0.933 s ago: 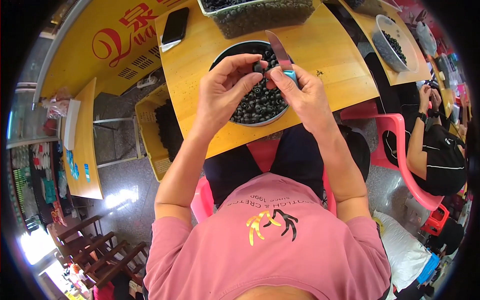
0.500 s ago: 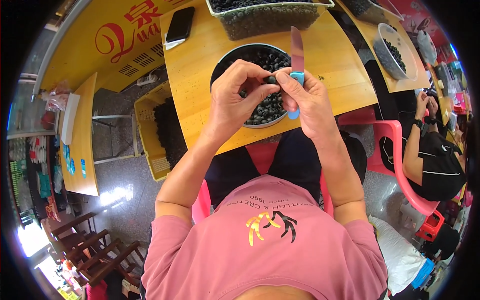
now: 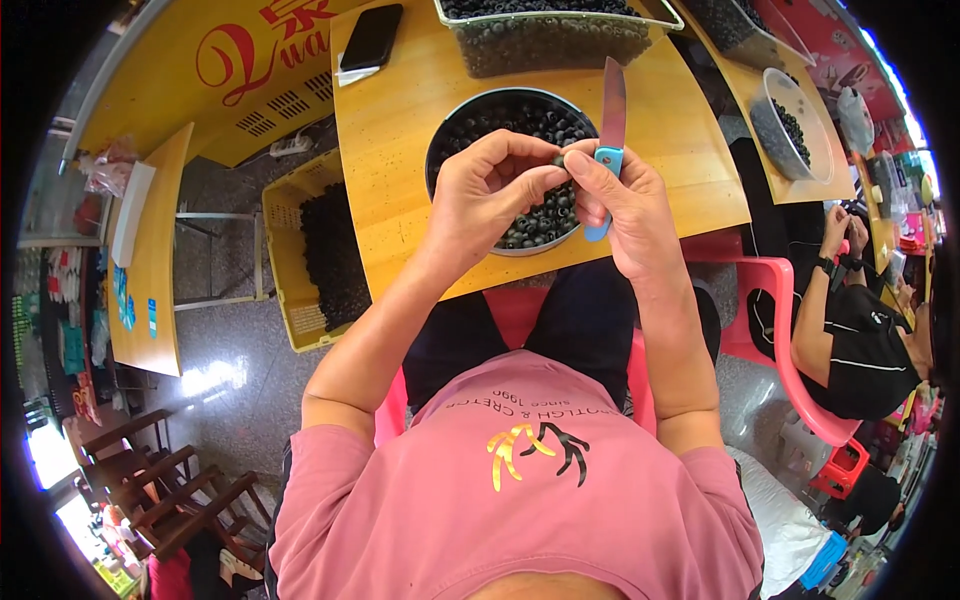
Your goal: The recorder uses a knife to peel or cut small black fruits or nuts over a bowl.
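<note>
My left hand (image 3: 492, 190) is closed in a pinch around a small dark round piece (image 3: 560, 160), mostly hidden by fingertips. Against those fingertips press the thumb and fingers of my right hand (image 3: 628, 205), which also grips a knife (image 3: 613, 105) with a light-blue handle. The blade points up and away from me, right of the pinched piece. Below both hands is a round metal-rimmed bowl (image 3: 436, 150). In it lie many small dark round pieces (image 3: 535, 225), several with hollow-looking openings; their kind I cannot make out.
A clear plastic bin (image 3: 560, 50) of similar pieces stands at the table's far edge, with a black phone (image 3: 372, 38) to its left. A yellow crate (image 3: 290, 290) of dark pieces sits on the floor at left. At right are a pink chair (image 3: 785, 300) and another person (image 3: 850, 330).
The view has shifted slightly, moving the table and bowl a little right in the picture. Both hands stay together above the bowl; the pinched piece is now more covered by the fingers.
</note>
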### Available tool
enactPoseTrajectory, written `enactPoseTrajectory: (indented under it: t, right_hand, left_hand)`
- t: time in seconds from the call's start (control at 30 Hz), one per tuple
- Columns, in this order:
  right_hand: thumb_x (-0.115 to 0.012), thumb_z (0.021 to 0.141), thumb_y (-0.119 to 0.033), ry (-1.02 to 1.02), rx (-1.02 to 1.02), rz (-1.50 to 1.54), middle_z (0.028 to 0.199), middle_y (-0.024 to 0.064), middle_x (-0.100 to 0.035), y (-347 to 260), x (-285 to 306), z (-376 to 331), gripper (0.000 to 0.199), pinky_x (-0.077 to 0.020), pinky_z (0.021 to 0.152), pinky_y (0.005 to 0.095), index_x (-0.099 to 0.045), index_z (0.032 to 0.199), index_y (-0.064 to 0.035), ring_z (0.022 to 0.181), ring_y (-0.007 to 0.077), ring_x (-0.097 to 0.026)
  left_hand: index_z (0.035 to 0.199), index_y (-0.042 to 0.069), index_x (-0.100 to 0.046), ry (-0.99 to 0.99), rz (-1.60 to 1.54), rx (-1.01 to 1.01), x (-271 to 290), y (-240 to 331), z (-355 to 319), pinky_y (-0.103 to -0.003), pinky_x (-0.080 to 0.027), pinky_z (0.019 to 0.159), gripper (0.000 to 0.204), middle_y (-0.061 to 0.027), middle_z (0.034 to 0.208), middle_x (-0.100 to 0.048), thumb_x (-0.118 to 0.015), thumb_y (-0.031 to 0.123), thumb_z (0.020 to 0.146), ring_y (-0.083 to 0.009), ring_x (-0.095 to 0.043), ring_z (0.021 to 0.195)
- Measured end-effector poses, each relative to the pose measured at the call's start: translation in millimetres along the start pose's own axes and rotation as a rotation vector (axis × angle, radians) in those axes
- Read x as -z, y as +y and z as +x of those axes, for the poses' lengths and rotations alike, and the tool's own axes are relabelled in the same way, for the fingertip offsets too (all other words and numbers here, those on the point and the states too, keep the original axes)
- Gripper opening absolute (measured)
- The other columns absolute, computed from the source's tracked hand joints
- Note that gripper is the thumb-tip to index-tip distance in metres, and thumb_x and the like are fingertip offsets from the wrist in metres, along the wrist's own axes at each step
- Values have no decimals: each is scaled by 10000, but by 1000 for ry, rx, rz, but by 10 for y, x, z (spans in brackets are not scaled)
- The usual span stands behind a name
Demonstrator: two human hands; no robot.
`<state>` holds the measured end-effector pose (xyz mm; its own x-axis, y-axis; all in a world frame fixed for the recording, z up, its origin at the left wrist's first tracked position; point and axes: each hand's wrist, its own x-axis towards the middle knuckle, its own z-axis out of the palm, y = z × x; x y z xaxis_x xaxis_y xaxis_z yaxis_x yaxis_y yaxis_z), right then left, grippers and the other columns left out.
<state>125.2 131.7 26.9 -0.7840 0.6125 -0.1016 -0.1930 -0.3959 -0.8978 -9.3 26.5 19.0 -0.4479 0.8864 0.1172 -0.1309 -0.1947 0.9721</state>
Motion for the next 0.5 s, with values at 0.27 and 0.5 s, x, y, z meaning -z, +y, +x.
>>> enactPoseTrajectory:
  t: [0.27, 0.5]
  right_hand:
    - [-671, 906, -167, -12, 1, -24, 728, -46, -562, 21, 21, 17, 152, -353, 497, 188, -644, 997, -48, 558, 26, -442]
    - [-639, 928, -151, 41, 108, -209, 780, -24, -597, 47, -40, 10, 176, -388, 521, 203, -620, 1036, -14, 591, 49, -480]
  left_hand:
    - [1050, -10, -632, 7, -28, 42, 21, -93, -25, -209, -468, 628, 194, -27, 858, -661, -673, 101, 896, -62, -573, 718]
    - [1048, 12, -621, 53, -119, 52, 50, -141, -40, -210, -442, 621, 192, -19, 849, -648, -678, 107, 891, -76, -562, 704]
